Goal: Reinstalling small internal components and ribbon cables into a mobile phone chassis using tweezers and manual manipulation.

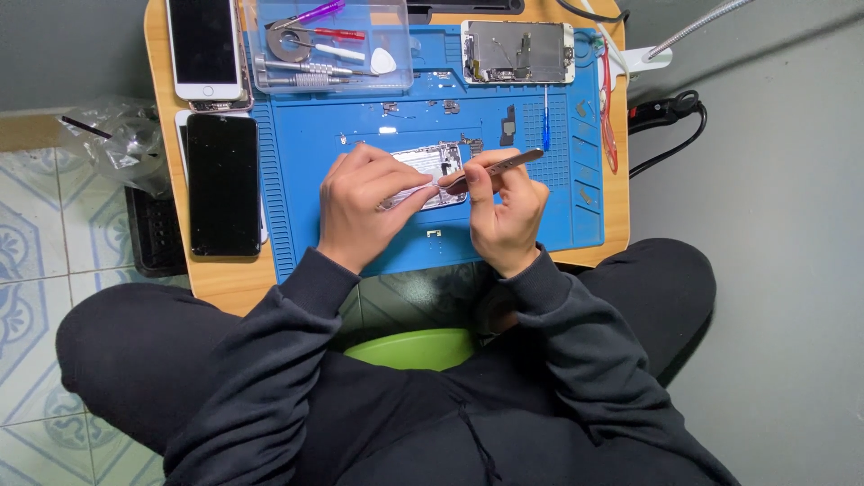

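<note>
the opened phone [430,171] lies in the middle of the blue mat [360,135], insides up. the left hand [360,207] presses down on it, fingers curled over its near edge to pin it. the right hand [504,211] pinches metal tweezers [495,166] shut-fingered, tips angled into the phone's inner parts. this looks like the picking-out stage of a teardown; the next move seems to call for a steady, small lift with the phone held flat. loose small parts [450,108] lie just beyond on the mat
</note>
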